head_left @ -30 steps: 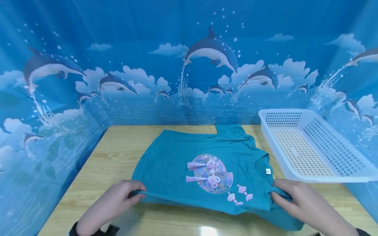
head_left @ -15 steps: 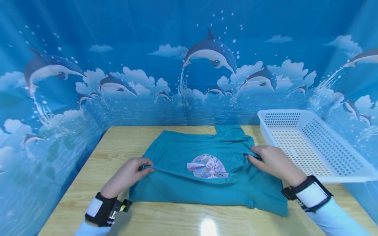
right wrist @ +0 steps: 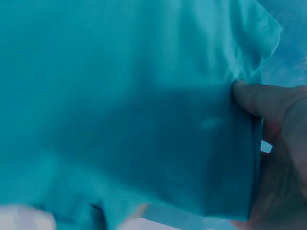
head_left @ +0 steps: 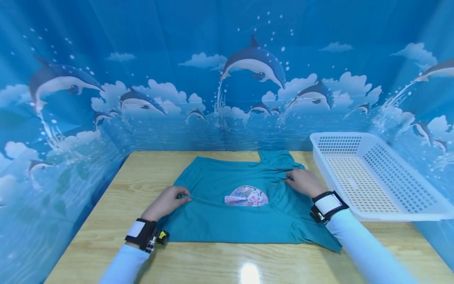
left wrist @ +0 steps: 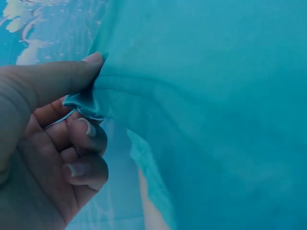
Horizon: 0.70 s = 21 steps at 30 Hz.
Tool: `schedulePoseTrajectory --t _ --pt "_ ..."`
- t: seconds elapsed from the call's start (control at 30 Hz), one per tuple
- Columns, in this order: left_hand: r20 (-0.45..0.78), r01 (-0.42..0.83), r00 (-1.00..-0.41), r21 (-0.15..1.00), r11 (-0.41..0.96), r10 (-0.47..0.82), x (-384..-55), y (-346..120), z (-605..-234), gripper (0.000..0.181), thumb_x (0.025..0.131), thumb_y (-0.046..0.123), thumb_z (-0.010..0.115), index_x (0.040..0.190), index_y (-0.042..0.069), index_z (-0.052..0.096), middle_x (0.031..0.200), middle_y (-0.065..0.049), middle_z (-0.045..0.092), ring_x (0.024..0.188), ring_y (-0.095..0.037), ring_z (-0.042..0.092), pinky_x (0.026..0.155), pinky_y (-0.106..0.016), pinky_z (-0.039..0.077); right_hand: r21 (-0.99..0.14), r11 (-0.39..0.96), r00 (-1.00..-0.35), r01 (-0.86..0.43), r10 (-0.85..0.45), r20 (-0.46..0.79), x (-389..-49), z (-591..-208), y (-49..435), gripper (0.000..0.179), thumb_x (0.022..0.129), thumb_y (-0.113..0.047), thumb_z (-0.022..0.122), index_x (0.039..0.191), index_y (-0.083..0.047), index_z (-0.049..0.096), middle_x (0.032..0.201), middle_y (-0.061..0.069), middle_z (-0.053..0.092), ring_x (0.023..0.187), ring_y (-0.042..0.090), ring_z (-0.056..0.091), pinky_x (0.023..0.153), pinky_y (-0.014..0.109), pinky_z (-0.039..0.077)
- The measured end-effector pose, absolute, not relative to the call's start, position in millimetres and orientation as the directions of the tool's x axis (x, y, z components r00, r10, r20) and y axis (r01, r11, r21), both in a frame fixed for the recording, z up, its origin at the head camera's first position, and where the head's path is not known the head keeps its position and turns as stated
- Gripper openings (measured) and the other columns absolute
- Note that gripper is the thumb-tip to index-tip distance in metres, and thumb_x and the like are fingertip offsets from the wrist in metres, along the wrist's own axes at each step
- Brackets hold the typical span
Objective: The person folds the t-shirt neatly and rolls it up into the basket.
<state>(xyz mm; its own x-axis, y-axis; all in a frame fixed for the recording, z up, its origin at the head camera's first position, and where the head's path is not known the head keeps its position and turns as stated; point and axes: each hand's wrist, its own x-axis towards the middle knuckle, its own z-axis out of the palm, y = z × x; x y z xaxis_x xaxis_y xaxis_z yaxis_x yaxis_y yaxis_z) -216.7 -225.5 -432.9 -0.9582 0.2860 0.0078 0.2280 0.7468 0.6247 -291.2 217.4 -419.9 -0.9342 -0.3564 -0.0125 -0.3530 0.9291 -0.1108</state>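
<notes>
A teal T-shirt (head_left: 227,225) lies across the wooden table, its near side folded over toward the middle. Part of its round floral patch (head_left: 248,196) with a pink tassel shows above the fold; the rest is covered. My left hand (head_left: 168,203) pinches the folded edge at the hem end, and in the left wrist view the thumb and fingers (left wrist: 88,132) grip a bunched bit of hem. At the collar end my right hand (head_left: 304,182) pinches the cloth near the shoulder. The right wrist view has its thumb (right wrist: 254,98) pressed on the shirt fabric.
A white perforated plastic basket (head_left: 342,203) stands at the right, close to my right forearm. The wooden table (head_left: 142,169) ends at the back against a blue curtain (head_left: 170,130) printed with dolphins.
Both hands have carried the shirt's near edge away from me and over its front, covering the lower patch and small pink flowers. The right hand has also shifted left, away from the basket.
</notes>
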Motion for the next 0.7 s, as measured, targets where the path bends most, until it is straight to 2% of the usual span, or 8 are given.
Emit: schedulePoseTrajectory --t 0.1,0.17,0.23,0.37,0.5,0.6,0.7 --pt "-0.017 0.195 -0.964 0.63 0.751 0.264 -221 -224 -441 0.009 0.091 0.016 0.063 0.095 0.01 0.069 0.088 0.0 0.063 0.076 -0.013 0.051 0.065 -0.029 0.043 -0.156 0.944 -0.951 -0.292 -0.304 -0.06 -302 -431 218 0.02 0.093 -0.025 0.06 0.093 -0.007 0.068 0.086 0.01 0.066 0.072 0.023 0.058 0.061 0.036 0.044" --pt "-0.044 0.166 -0.968 0.626 0.762 0.247 -223 -223 -445 0.01 0.09 0.016 0.064 0.097 0.011 0.068 0.089 0.001 0.062 0.078 -0.013 0.052 0.067 -0.028 0.043 -0.177 0.946 -0.956 -0.271 -0.286 -0.065 -305 -438 221 0.018 0.091 -0.024 0.063 0.085 -0.008 0.065 0.079 0.008 0.062 0.067 0.021 0.053 0.06 0.035 0.041" --pt "-0.072 0.143 -0.969 0.623 0.769 0.238 -223 -222 -447 0.013 0.09 0.015 0.064 0.101 0.01 0.068 0.089 0.0 0.061 0.079 -0.014 0.052 0.068 -0.029 0.044 -0.185 0.944 -0.957 -0.274 -0.286 -0.046 -303 -444 224 0.017 0.09 -0.024 0.065 0.083 -0.008 0.063 0.08 0.009 0.059 0.069 0.023 0.053 0.063 0.038 0.042" --pt "-0.073 0.128 -0.975 0.583 0.802 0.208 -217 -222 -448 0.026 0.087 0.013 0.067 0.112 0.008 0.064 0.096 -0.006 0.061 0.085 -0.019 0.056 0.071 -0.034 0.047 -0.205 0.937 -0.958 -0.282 -0.285 0.018 -288 -438 224 0.024 0.09 -0.024 0.065 0.1 -0.002 0.064 0.097 0.018 0.058 0.086 0.033 0.056 0.073 0.047 0.045" --pt "0.005 0.176 -0.98 0.472 0.864 0.197 -203 -216 -442 0.044 0.086 0.017 0.069 0.127 0.005 0.056 0.116 -0.016 0.058 0.106 -0.031 0.058 0.084 -0.046 0.05 -0.213 0.936 -0.96 -0.28 -0.278 0.039 -258 -422 219 0.043 0.089 -0.027 0.065 0.122 0.001 0.058 0.117 0.028 0.053 0.105 0.044 0.054 0.086 0.057 0.044" --pt "0.012 0.205 -0.975 0.421 0.884 0.22 -191 -210 -437 0.058 0.087 0.022 0.07 0.136 0.003 0.048 0.131 -0.025 0.048 0.121 -0.041 0.049 0.094 -0.055 0.045 -0.215 0.934 -0.953 -0.286 -0.3 -0.037 -230 -416 216 0.056 0.088 -0.033 0.066 0.131 0.0 0.052 0.131 0.033 0.045 0.118 0.051 0.045 0.094 0.065 0.036" --pt "-0.052 0.194 -0.97 0.425 0.884 0.238 -181 -206 -433 0.068 0.086 0.029 0.07 0.143 0.006 0.041 0.143 -0.032 0.035 0.129 -0.05 0.037 0.098 -0.061 0.039 -0.249 0.929 -0.928 -0.274 -0.323 -0.187 -206 -417 215 0.071 0.085 -0.043 0.067 0.139 -0.002 0.045 0.143 0.036 0.03 0.13 0.056 0.029 0.1 0.072 0.023"
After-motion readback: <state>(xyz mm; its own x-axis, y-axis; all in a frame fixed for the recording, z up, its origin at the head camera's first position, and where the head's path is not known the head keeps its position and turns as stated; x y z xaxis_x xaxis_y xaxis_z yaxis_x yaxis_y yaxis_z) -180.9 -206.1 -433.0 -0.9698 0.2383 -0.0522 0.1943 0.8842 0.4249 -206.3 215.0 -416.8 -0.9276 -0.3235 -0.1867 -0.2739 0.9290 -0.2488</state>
